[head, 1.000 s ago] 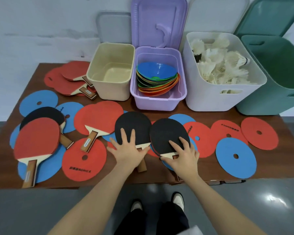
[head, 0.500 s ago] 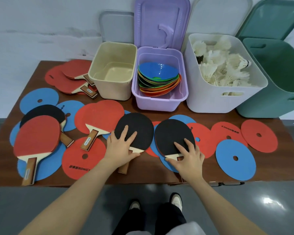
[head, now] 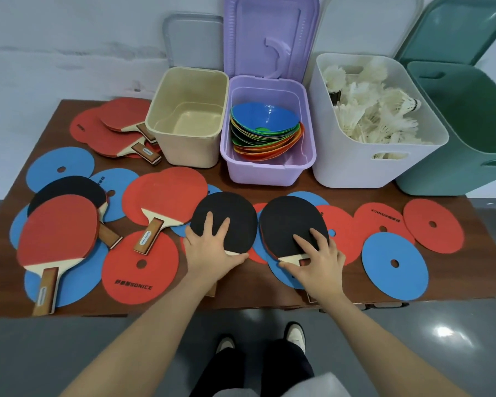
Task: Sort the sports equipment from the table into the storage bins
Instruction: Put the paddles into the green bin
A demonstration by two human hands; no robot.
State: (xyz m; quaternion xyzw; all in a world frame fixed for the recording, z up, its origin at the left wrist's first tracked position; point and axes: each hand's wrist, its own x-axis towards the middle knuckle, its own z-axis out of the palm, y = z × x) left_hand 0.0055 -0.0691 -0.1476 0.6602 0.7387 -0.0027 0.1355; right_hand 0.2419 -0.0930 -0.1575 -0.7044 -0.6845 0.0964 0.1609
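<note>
Sorting in progress, read from left to right. On the worktop (head: 255, 296) most of the equipment remains unsorted. At far left, a red bat (head: 56, 229) lies over a black bat (head: 69, 187) and blue discs (head: 59, 167); behind them, more red bats (head: 118, 124) are piled beside the cream bin (head: 188, 116), which holds nothing. A further red bat (head: 163, 196) and a red disc (head: 139, 266) lie nearer the front edge.

At centre, the left hand (head: 209, 253) rests with fingers spread on the face of one black-faced bat (head: 226, 217), thumb along its lower edge; the handle is hidden beneath the hand. The right hand (head: 317, 260) lies likewise spread on a second black-faced bat (head: 289, 222), thumb and fingers bracketing the neck. Neither bat is lifted; whether either is truly gripped cannot be told.

Behind, the purple bin (head: 267, 167) already holds a stack of coloured cones (head: 265, 127), and the white bin (head: 352, 167) holds shuttlecocks (head: 375, 116). The green bin (head: 470, 133) at far right shows no contents. To the right, red and blue flat discs (head: 394, 265) still await sorting.

Judged progress: cones and shuttlecocks done; all bats and discs left. Overlapping discs under the bats may slide along when the bats are lifted.
</note>
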